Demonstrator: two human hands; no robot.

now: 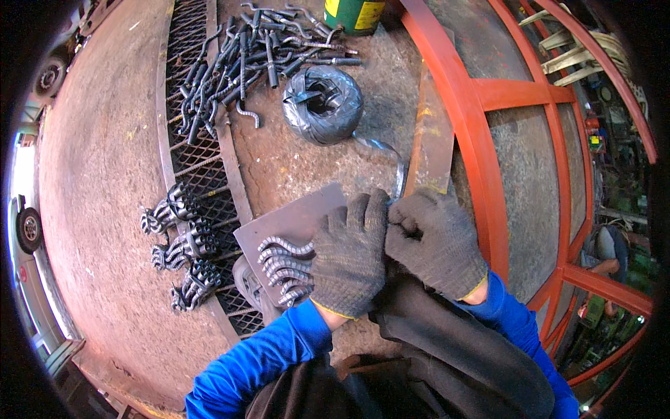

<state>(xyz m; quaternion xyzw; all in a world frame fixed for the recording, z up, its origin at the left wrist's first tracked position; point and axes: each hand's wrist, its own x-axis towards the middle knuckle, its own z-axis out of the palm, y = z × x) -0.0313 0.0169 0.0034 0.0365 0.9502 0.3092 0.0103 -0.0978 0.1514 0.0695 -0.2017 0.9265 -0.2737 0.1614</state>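
Note:
My left hand (351,257), in a grey knit glove, is closed over several bent ribbed steel bars (285,265). Their wavy ends stick out to its left above a flat metal plate (289,216); the thumb and the other bar ends are hidden. Close beside it, my right hand (436,241), gloved too, has its fingers curled in a pinch on a black plastic strip (400,171). The strip runs up to a roll of shiny black plastic (322,105) on the ground.
Bundled bent bars (185,244) lie at the left by a mesh grating (199,164). Beyond the roll is a loose pile of bars (258,59), with a green and yellow can (354,15) nearby. An orange steel frame (474,133) stands along the right.

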